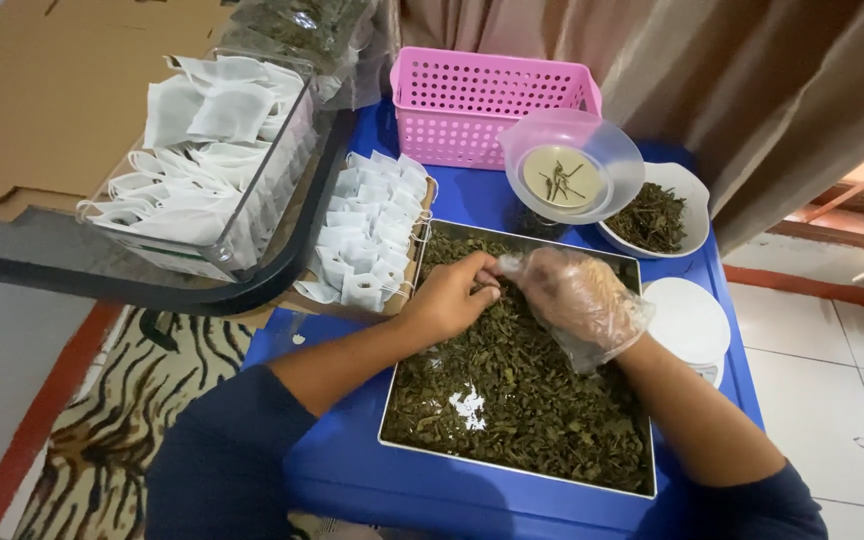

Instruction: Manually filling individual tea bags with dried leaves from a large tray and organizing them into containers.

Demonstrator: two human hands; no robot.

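A metal tray (392,415) full of dried green leaves (522,400) lies on a blue table (337,465). My bare left hand (449,297) rests over the leaves near the tray's far end, fingers pinched together on something small that I cannot make out. My right hand (582,300), in a clear plastic glove, meets it fingertip to fingertip above the leaves. A small white patch (468,405) shows among the leaves in the tray.
A board of small white filter bags (372,230) lies left of the tray. A clear bin (222,150) holds more white bags. Behind stand a pink basket (472,100), a clear bowl on a scale (570,165), a white bowl of leaves (657,212) and a white lid (687,320).
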